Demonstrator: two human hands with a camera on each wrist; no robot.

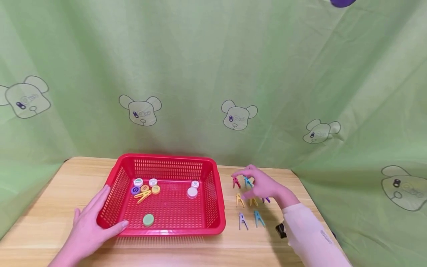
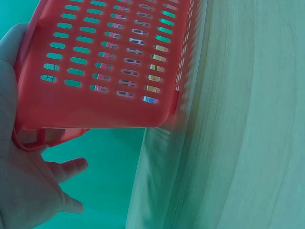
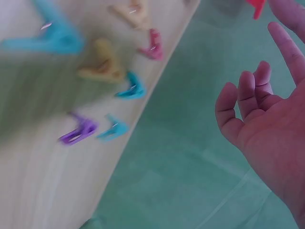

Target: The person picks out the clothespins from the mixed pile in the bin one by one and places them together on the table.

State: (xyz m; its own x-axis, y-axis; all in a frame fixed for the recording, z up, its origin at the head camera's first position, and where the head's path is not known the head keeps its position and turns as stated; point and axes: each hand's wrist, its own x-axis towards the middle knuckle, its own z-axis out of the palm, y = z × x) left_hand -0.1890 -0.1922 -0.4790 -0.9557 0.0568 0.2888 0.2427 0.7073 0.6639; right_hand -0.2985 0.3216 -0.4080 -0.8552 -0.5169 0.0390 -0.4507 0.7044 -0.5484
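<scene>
My left hand point(image 1: 88, 222) rests at the near left corner of a red plastic basket point(image 1: 166, 231), fingers straight along the left rim and thumb over the front rim. In the left wrist view, two straight fingers point(image 2: 69, 169) extend past the basket corner. Over a group of clothespins on the table, my right hand point(image 1: 263, 183) reaches from the right. Its index fingertip overlaps a pink clothespin point(image 1: 236, 183); the thumb lies by a yellow clothespin point(image 1: 239, 200). The right wrist view shows that hand's lower fingers point(image 3: 245, 93) loosely bent, the palm bare.
Inside the basket lie a green cap point(image 1: 148, 220), a yellow clothespin point(image 1: 143, 196), a purple cap point(image 1: 135, 190), a pale cap point(image 1: 192, 192) and several others. Nearer me are a greyish clothespin point(image 1: 242, 221) and a teal clothespin point(image 1: 258, 218). A green curtain point(image 1: 186, 74) hangs behind the wooden table point(image 1: 150, 256).
</scene>
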